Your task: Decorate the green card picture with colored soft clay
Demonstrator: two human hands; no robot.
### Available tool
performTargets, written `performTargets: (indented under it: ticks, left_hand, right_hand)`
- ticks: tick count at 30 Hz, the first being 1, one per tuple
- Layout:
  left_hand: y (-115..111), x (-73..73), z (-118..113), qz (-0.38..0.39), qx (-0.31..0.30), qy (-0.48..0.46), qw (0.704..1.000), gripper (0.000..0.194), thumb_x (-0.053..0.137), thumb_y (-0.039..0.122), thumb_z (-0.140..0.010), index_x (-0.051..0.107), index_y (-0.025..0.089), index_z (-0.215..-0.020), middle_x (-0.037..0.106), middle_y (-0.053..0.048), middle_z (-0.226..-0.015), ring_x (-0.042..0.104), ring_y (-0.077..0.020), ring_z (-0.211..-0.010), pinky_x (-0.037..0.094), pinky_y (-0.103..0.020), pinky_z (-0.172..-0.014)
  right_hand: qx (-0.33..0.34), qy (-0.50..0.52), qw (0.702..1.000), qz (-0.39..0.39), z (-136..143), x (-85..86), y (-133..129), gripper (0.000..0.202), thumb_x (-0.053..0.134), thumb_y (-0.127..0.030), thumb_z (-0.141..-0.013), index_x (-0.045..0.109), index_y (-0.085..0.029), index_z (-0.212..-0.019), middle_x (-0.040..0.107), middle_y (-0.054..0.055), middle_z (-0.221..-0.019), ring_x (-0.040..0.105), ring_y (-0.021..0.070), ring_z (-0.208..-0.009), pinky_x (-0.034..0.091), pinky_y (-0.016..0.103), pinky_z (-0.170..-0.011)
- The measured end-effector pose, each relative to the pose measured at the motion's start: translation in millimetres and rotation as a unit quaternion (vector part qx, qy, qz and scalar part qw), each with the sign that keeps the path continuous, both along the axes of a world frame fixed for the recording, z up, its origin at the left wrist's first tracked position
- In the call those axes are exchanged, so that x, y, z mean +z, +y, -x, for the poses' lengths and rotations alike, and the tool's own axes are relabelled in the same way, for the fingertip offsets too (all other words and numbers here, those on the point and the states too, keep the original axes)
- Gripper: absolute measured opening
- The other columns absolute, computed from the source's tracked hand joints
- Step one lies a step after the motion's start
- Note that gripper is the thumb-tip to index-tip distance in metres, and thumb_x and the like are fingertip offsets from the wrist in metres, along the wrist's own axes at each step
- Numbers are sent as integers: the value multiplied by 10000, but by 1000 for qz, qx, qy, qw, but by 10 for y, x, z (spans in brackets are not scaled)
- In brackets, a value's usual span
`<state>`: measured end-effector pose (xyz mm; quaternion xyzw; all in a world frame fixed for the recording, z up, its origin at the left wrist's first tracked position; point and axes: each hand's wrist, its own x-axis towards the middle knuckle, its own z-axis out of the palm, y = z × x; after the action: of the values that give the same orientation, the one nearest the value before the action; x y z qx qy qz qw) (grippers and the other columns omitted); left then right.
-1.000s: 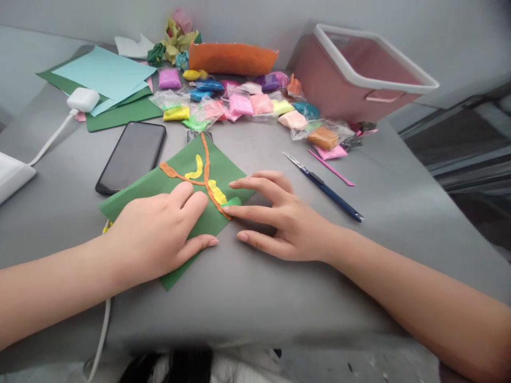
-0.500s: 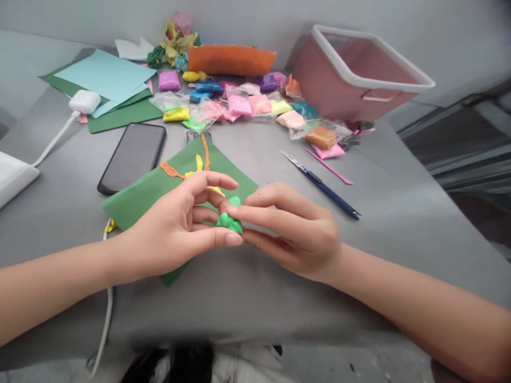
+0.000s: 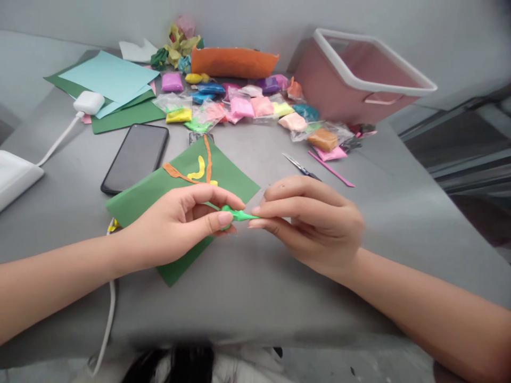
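Both hands pinching small bright-green clay strip [image 3: 238, 215] just above green paper sheet [image 3: 181, 183]: left hand [image 3: 179, 226] gripping one end, right hand [image 3: 315, 221] other. Clay thinning mid-stretch, probably snapping if they're tugging harder.

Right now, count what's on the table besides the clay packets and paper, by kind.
Phone: 1
Earbud case: 1
Scissors: 1
Pink stick: 1
Pink bin: 1
Orange pouch: 1
Total: 6
The green clay is off the table, pinched between the left hand and right hand.
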<state>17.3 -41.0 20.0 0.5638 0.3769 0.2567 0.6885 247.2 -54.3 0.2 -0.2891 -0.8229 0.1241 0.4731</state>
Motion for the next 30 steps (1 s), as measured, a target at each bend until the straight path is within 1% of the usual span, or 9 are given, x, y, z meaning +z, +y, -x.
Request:
performTargets:
  ticks: [3, 6, 11, 14, 19, 22, 25, 28, 30]
  left_hand:
    - [-3, 25, 5, 37, 21, 12, 999, 253, 733, 399, -892, 740, 216, -1066, 759, -39, -1017, 727, -179, -958, 596, -321, -900]
    - [-14, 19, 10, 50, 18, 8, 999, 260, 743, 419, -880, 761, 219, -1046, 764, -41, -1021, 717, -180, -965, 588, -321, -894]
    - [-26, -34, 16, 20, -19, -37, 999, 191, 823, 248, -817, 763, 253, -998, 757, 4, -993, 701, -126, -935, 561, -208, -806]
    - [-37, -46, 23, 6, -46, -66, 997, 257, 833, 212, -808, 739, 282, -1037, 749, 21, -938, 704, -117, -935, 565, -186, -780]
    - [-49, -35, 32, 2, -62, -57, 996, 249, 814, 267, -833, 690, 261, -1049, 725, 4, -879, 697, -137, -883, 576, -213, -728]
    - [-24, -26, 48, -36, -22, -22, 999, 200, 805, 301, -841, 692, 230, -990, 701, 1, -857, 666, -119, -809, 546, -204, -714]
    - [16, -8, 74, -43, 38, 24, 998, 203, 797, 363, -843, 702, 202, -921, 704, -13, -924, 655, -117, -811, 553, -220, -759]
    - [55, -2, 94, -22, 88, 44, 995, 264, 780, 434, -849, 716, 203, -959, 716, -28, -1040, 669, -132, -867, 577, -268, -858]
    - [79, -12, 99, -4, 114, 28, 993, 277, 759, 456, -866, 720, 204, -974, 707, -34, -1105, 668, -134, -908, 583, -281, -890]
  right_hand:
    - [-12, -10, 1000, -11, 8, 14, -7, 306, 692, -80, -890, 717, -301, -1101, 649, 29, -871, 648, 149, -724, 575, 314, -631]
    - [-4, -38, 999, -35, 23, 27, -24, 367, 643, -39, -903, 703, -299, -1153, 678, 32, -877, 667, 151, -765, 589, 315, -663]
    - [29, -77, 994, -67, 39, 44, -77, 241, 673, -65, -885, 720, -231, -1052, 712, 66, -878, 647, 169, -757, 590, 340, -670]
    - [53, -79, 994, -46, 45, 74, -130, 165, 648, -100, -916, 718, -219, -1007, 717, 71, -858, 629, 171, -760, 582, 343, -666]
    - [51, -59, 997, -8, 46, 115, -192, 169, 615, -113, -945, 713, -240, -999, 714, 48, -856, 649, 165, -776, 590, 339, -690]
    - [-12, 22, 999, 40, 18, 104, -170, 164, 645, -134, -935, 714, -276, -981, 701, 27, -857, 659, 168, -771, 580, 344, -696]
    - [-84, 146, 976, 136, -24, 82, -113, 87, 641, -252, -965, 716, -296, -965, 681, 18, -855, 649, 173, -774, 553, 339, -673]
    - [-60, 209, 935, 282, -47, 84, -39, 158, 609, -399, -985, 717, -285, -977, 667, 14, -825, 643, 157, -733, 530, 303, -611]
    - [-38, 225, 905, 358, -45, 101, 14, 250, 623, -487, -961, 720, -256, -968, 679, 23, -842, 649, 147, -724, 520, 278, -581]
